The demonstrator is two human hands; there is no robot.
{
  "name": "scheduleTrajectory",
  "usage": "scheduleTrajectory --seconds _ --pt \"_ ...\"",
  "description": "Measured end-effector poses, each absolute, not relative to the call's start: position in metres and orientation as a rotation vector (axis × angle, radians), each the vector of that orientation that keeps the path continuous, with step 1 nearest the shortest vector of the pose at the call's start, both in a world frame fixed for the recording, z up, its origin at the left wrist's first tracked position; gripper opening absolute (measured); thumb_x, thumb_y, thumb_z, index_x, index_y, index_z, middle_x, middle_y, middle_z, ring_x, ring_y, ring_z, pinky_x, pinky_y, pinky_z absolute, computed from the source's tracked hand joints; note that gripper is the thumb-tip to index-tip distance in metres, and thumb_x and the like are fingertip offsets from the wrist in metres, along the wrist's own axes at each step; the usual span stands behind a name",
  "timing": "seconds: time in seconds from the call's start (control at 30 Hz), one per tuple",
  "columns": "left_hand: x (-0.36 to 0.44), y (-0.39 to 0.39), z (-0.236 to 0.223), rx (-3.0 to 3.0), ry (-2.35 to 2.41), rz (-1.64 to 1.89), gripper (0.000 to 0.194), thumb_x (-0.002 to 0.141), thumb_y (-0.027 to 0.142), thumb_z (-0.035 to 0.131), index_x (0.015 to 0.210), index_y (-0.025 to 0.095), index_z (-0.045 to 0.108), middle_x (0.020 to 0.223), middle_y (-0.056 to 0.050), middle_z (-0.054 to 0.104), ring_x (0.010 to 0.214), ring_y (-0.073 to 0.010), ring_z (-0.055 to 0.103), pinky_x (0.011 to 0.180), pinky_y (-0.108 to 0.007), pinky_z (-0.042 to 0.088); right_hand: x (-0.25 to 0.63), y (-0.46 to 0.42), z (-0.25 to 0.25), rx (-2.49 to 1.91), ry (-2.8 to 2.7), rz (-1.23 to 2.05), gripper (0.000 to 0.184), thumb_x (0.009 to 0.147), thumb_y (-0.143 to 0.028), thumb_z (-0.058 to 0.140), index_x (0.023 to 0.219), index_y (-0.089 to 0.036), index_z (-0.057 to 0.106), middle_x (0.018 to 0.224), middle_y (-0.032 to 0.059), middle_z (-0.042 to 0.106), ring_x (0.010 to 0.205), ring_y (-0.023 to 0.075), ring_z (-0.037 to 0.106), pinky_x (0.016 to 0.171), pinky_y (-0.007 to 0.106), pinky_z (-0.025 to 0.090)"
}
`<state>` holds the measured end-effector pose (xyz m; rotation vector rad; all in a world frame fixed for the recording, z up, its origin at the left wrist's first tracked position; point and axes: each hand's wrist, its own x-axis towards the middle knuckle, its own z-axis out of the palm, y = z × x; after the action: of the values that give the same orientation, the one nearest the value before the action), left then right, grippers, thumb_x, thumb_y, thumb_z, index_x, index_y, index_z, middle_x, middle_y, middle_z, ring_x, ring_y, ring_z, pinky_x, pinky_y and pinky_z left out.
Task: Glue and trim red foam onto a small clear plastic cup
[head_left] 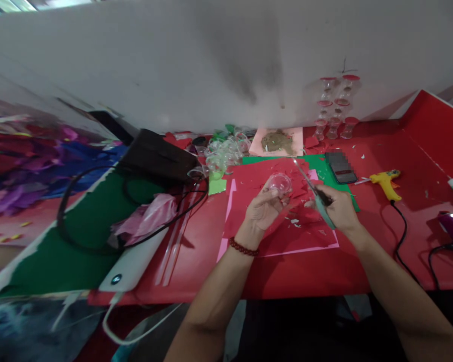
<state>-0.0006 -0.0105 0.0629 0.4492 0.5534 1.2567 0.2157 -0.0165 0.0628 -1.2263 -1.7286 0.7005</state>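
A clear plastic cup (pixel 279 185), round-rimmed and see-through, sits in the fingers of my left hand (pixel 265 205), just above a red sheet (pixel 249 213). To its right, my right hand (pixel 336 206) is closed on scissors (pixel 306 177) with a long silver blade and a teal handle. Their blade points up and to the left, apart from the cup. Motion blur hides how far the blades are spread. Red paper scraps (pixel 300 188) and small pale bits lie below and between my hands.
Several clear cups (pixel 226 153) are heaped at the back beside brown sand (pixel 277 142) on paper. Joined cups (pixel 334 128) stand by the wall. A phone (pixel 340 167) and yellow glue gun (pixel 387 183) lie right; a brown box (pixel 158 158), cable and white power bank (pixel 132 264) lie left.
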Motion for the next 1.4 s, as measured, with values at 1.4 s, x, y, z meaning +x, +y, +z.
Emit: scheduleTrajectory --seconds 1.4 --pt "-0.008 -0.012 0.067 0.552 0.600 1.222 0.038 0.068 0.004 0.080 0.100 0.023 0.071 0.085 0.002 0.076 0.081 -0.0183 0.075 0.082 -0.034 0.058 0.221 -0.018 0.070 -1.230 -1.931 0.696 0.048 0.078 -0.053 0.081 0.109 -0.017 0.086 0.059 -0.0024 0.061 0.054 0.0116 0.044 0.053 0.024 0.041"
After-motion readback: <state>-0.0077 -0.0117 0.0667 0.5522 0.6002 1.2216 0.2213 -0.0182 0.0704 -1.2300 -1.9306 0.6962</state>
